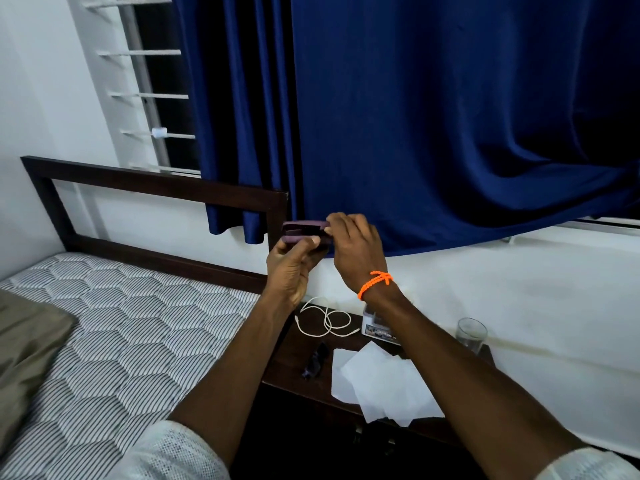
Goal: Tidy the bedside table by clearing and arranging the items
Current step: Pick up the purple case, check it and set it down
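I hold a purple case (303, 232) up in front of the curtain, well above the dark wooden bedside table (294, 356). My left hand (291, 268) grips it from below. My right hand (356, 249), with an orange wristband, pinches its right end. The case looks slightly open along its edge. On the table lie a coiled white cable (327, 320), dark sunglasses (317, 360), crumpled white paper (377, 386), a small white box (375, 327) partly hidden by my right forearm, and an empty glass (471, 334) at the far right.
A bed with a grey patterned mattress (131, 327) and an olive cloth (27, 348) lies to the left, with a dark headboard (156, 188) behind. A blue curtain (415, 116) hangs over the window. A white wall runs behind the table.
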{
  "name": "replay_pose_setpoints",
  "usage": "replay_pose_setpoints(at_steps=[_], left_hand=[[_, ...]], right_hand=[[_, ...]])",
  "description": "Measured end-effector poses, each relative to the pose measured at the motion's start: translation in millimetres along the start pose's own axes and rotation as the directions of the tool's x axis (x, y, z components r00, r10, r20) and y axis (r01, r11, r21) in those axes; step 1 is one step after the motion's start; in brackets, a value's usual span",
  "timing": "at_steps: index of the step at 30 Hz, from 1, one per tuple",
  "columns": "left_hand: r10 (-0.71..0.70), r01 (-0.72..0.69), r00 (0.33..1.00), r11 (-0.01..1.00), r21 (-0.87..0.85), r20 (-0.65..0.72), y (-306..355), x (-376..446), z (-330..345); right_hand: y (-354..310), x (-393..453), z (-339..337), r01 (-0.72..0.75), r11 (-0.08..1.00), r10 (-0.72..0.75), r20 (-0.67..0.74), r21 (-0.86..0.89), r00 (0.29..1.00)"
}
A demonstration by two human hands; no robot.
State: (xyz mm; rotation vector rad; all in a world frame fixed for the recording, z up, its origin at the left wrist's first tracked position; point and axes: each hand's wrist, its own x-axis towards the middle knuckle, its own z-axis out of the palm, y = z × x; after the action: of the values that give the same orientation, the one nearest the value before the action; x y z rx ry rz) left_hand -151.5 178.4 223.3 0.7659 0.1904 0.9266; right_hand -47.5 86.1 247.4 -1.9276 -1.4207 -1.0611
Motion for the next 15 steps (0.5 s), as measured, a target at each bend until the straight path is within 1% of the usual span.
replay_pose_setpoints(at_steps=[3,5,6,8,10,11,14,15], left_hand=[[-0.019,0.02,1.0,0.999,-0.025,0.018,1.3,0.1,-4.1],[-0.026,0.028,0.999,0.999,-0.045,0.032,1.3,-1.2,-7.3],[-0.024,0.026,0.999,0.998,-0.051,0.045,1.4,-1.9,-7.4],[-0.014,0.019,0.997,0.998,-0.065,0.078,2.2,-2.6,-7.1],[-0.019,0.027,0.994,0.997,-0.073,0.111,3.8,-3.0,-6.8],[-0.026,0.034,0.992,0.997,-0.065,0.124,5.0,-3.2,-6.6],[-0.06,0.06,0.99,0.998,0.003,0.126,6.8,-2.3,-9.4],[-0.071,0.069,0.99,0.997,0.024,0.125,7.3,-2.6,-10.9]], right_hand=[[6.7,5.2,-3.1,0.077,0.996,-0.078,0.007,0.048,0.997],[10.6,7.8,-5.9,0.092,0.987,-0.096,0.023,0.132,0.995],[12.8,8.8,-6.8,0.062,0.976,-0.071,0.036,0.21,0.997],[15.1,10.5,-9.0,-0.093,0.905,0.056,0.1,0.415,0.993],[15.4,10.9,-12.2,-0.289,0.767,0.211,0.2,0.573,0.957],[15.0,10.9,-13.6,-0.361,0.686,0.266,0.243,0.632,0.933],[13.9,10.3,-14.2,-0.522,0.368,0.358,0.402,0.769,0.843],[14.3,10.3,-12.9,-0.542,0.305,0.376,0.424,0.783,0.824]])
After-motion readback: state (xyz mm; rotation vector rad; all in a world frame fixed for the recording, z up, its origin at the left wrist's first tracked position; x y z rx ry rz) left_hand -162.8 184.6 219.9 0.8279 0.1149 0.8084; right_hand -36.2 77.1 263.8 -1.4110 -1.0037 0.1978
